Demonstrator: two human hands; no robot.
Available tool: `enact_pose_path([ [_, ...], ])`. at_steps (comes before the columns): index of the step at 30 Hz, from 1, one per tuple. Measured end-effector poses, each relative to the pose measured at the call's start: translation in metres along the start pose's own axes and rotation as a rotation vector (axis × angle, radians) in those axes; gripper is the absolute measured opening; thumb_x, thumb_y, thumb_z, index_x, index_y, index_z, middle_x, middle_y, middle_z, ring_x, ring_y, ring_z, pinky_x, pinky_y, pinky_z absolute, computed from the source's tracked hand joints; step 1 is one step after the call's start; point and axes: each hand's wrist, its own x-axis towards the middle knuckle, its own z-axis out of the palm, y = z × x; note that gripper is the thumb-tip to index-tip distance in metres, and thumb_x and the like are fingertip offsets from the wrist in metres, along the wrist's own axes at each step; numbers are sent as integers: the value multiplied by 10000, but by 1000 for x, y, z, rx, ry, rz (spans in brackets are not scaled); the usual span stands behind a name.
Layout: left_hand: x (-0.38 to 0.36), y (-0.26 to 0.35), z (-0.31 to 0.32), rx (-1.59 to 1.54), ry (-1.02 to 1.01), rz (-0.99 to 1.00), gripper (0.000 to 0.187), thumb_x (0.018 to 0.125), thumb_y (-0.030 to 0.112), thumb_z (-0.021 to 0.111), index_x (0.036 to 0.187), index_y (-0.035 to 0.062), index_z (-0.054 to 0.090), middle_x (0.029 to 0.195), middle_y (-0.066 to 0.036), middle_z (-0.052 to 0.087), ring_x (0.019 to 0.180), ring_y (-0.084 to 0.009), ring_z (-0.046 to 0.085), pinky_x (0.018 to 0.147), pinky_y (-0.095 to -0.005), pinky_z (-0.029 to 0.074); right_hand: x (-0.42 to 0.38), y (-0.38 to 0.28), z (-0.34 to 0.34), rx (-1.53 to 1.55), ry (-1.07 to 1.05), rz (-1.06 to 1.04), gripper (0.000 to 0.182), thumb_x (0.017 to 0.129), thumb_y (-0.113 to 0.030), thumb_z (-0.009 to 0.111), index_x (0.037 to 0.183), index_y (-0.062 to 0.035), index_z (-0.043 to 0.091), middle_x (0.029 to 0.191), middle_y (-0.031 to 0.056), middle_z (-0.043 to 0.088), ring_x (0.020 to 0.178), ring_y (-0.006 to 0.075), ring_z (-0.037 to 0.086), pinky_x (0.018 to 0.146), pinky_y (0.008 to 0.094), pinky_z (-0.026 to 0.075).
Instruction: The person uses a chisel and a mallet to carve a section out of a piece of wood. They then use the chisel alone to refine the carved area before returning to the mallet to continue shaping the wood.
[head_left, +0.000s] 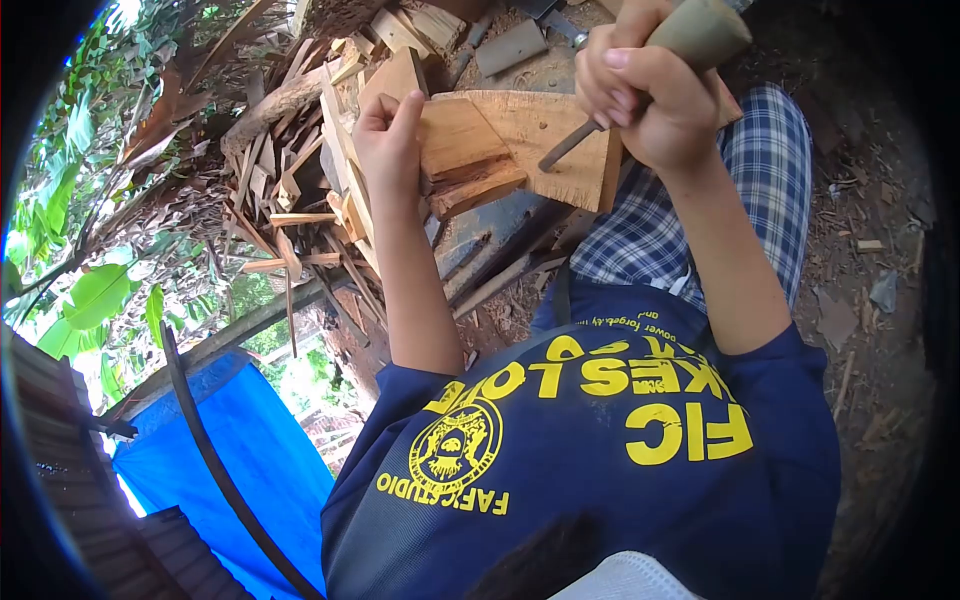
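Note:
My left hand (388, 145) is at the left end of a carved wooden block (465, 145), its thumb and finger bent against the edge. The block has a flat pale face and a darker stepped cut along its near side. It overlaps a wider pale board (560, 115) with a rough sawn edge on the right. My right hand (655, 95) is wrapped around a chisel with a thick, rounded wooden handle (705, 35). The chisel's dark metal shaft (572, 145) slants down to the left, its tip over the board's face close to the block.
Wood offcuts and splinters (285, 165) are heaped at the left. A flat grey metal piece (512, 48) lies beyond the board. My knee in checked cloth (765, 150) is at the right. A blue tarp (230, 430) and a dark curved pole (195, 415) stand at lower left.

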Motion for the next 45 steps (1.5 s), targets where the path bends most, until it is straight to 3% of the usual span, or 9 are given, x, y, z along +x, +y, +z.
enact_pose_path([
  [9,25,42,27,383,-269,331,366,841,124,700,557,14,499,593,27,497,586,-67,480,596,-235,425,13,-29,40,-75,-261,-42,206,761,-12,607,685,-72,425,566,35,489,473,108,444,460,251,377],
  [13,33,18,7,9,-227,310,305,854,-7,602,571,-15,490,649,-8,530,632,-83,544,790,-288,542,25,3,45,-293,-400,-289,109,753,-45,632,747,-46,523,640,23,553,564,103,508,528,258,413],
  [22,38,12,17,102,-174,302,289,852,21,616,585,-7,508,665,-6,553,664,-92,585,767,-282,535,26,59,71,-575,-441,-30,179,740,-116,725,856,-6,643,760,31,632,689,122,594,629,296,478],
  [23,37,10,17,109,-162,299,287,851,23,617,587,-6,510,666,-6,554,664,-93,586,766,-282,535,26,81,63,-685,-503,-319,166,750,-89,713,872,-7,638,819,20,647,716,100,599,639,278,481],
  [26,34,7,14,102,-142,291,280,850,28,621,594,-6,515,668,-6,558,665,-93,587,761,-282,534,27,78,66,-740,-582,-278,159,749,-80,702,877,-14,634,874,28,652,748,91,599,658,271,483],
  [30,39,11,11,82,-148,286,270,849,36,626,602,-5,523,670,-7,564,665,-94,589,754,-283,533,37,47,86,-595,-525,58,162,747,-89,706,872,-21,628,851,38,648,723,99,591,651,268,481],
  [32,39,12,9,80,-143,277,266,848,39,628,606,-5,527,672,-7,566,665,-94,590,751,-283,532,35,57,86,-575,-441,-232,159,759,-108,712,867,-24,630,775,26,639,670,91,578,619,268,475],
  [40,21,7,4,78,-108,238,248,845,54,638,623,-3,543,677,-8,578,666,-96,594,739,-284,531,46,35,120,-696,-674,-118,117,749,-116,701,807,-34,640,693,29,628,621,100,580,585,286,473],
  [45,33,14,9,101,-111,251,238,843,63,644,634,-2,553,680,-9,585,667,-97,597,731,-285,529,23,76,88,-650,-363,-283,101,778,-110,697,817,-32,645,664,16,621,601,89,576,562,288,467],
])
